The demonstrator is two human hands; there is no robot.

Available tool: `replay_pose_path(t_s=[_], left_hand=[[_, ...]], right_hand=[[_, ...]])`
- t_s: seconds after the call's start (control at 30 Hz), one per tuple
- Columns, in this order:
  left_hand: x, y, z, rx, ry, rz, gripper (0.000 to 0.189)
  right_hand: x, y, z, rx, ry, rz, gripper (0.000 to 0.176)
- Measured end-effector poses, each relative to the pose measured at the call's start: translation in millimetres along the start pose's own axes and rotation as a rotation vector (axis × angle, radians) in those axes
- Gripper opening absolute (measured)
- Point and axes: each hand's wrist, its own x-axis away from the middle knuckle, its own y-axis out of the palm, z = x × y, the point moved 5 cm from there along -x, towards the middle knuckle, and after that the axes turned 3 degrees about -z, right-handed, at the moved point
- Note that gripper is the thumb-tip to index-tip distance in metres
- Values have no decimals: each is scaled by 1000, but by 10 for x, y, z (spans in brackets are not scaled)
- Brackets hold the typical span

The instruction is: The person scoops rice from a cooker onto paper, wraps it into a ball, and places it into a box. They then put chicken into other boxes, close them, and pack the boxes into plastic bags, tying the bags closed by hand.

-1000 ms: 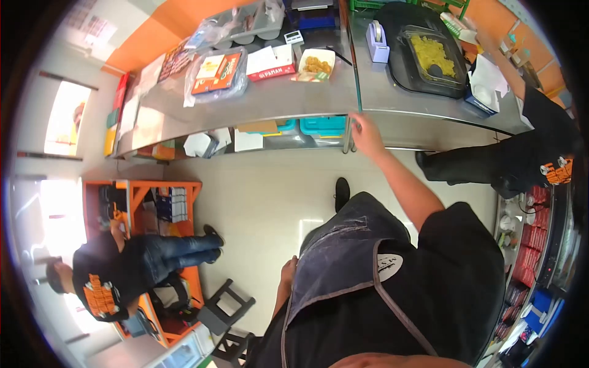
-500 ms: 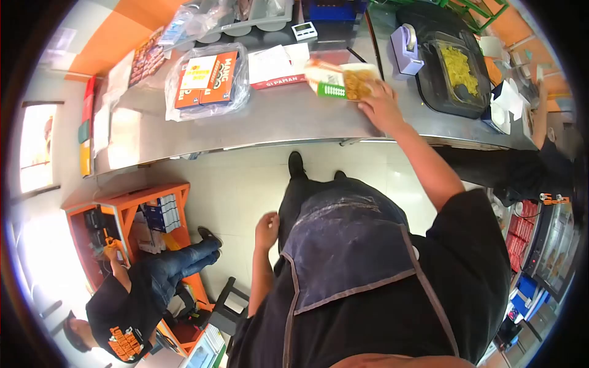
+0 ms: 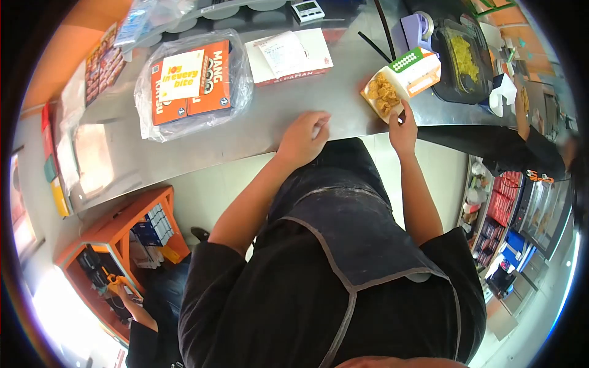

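Note:
An open takeaway food box (image 3: 427,76) with a green-and-white patterned lid stands on the steel counter, its lid folded back to the right. Fried, golden-brown pieces (image 3: 383,95) fill it. At the box's near edge my right hand (image 3: 403,130) has thumb and fingertips closed on its wall. My left hand (image 3: 305,140) hovers by the counter's front edge with fingers curled together; a pale spot shows between them, too small to name. Left of the box lies a white carton (image 3: 319,50) with a red side and a paper slip (image 3: 283,52) on top.
A clear plastic bag (image 3: 242,83) with orange boxes (image 3: 208,92) sits left on the steel counter (image 3: 264,119). A timer (image 3: 308,11), purple tape dispenser (image 3: 412,32) and dark tub of yellow-green food (image 3: 464,61) line the back. Other people work at far right and lower left.
The food box has come nearer and turned, its lid now to the right, with my right hand at its near edge. My left hand has risen from beside my leg to the counter edge.

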Motion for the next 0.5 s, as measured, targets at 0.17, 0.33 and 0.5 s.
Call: replay_pose_path(t_s=[0.17,0.33,0.5], left_hand=[[-483,295,187,-19,21,85,44],[-797,503,2,-76,31,-18,52],[-877,511,32,-84,-36,-77,59]], right_hand=[[259,30,-226,-212,20,-142,61],[314,100,-224,-393,27,-266,84],[172,76,-129,-447,1,-324,82]])
